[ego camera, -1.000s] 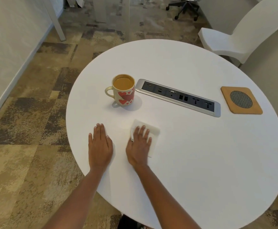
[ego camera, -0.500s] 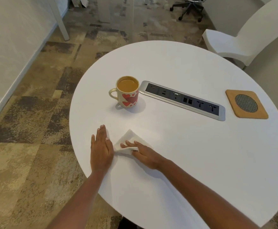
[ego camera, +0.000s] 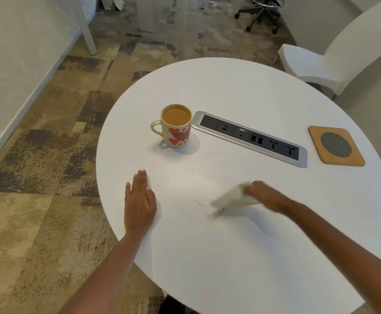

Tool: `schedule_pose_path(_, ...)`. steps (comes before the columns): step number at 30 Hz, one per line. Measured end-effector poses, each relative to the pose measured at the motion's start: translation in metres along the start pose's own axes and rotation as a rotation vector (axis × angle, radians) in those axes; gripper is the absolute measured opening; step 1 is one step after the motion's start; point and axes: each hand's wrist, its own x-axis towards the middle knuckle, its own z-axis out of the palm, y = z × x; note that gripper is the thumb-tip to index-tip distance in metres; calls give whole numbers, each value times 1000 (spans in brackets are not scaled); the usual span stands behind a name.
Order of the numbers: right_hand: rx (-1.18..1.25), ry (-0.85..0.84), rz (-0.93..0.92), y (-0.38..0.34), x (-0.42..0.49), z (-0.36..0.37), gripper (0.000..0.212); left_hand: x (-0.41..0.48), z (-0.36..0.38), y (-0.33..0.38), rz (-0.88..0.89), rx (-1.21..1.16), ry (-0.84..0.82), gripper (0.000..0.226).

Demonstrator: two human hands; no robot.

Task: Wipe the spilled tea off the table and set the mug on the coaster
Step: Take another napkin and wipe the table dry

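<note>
Round white table (ego camera: 252,257): fills the centre and right of the frame.

Mug (ego camera: 177,128): cream with red hearts, upright at the table's centre left, handle pointing to frame left, nearly full of milky tea. It stands just beside the left end of the socket panel and well apart from the coaster.

Coaster (ego camera: 336,146): square cork with a round grey mesh centre, lying flat at the right of the frame, just past the right end of the socket panel, nothing on it.

Socket panel (ego camera: 250,138): silver-framed strip set into the tabletop, running diagonally from mug to coaster.

Spilled tea (ego camera: 217,214): thin yellowish streaks on the tabletop, lower centre, just under the napkin's left end.

Napkin (ego camera: 232,198): white, bunched and blurred, at the right hand's fingertips.

Left hand (ego camera: 140,205): palm down, fingers straight and together, flat on the table near its left edge.

Right hand (ego camera: 268,196): blurred, on the napkin; I cannot tell whether the fingers curl round it or press it flat.

White chair (ego camera: 334,53): upper right.
</note>
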Motion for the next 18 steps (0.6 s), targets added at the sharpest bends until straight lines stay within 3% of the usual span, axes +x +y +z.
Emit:
schedule_pose_path(3,694,375,144,11,-5,-26,20,0,1,1,-1,11,1,56)
schedule_pose_path(5,991,434,170,15,-8,-35,20,0,1,1,4,21,3,56)
schedule_pose_path(7,1157,373,164,15,-7,-33,19,0,2,0,13,37,3,56)
schedule_pose_path(13,1058,227,365,25,6,3,21,0,3,0,9,60,1,55)
schedule_pose_path(18,1059,176,340,36,3,7,33,0,2,1,5,60,3,55)
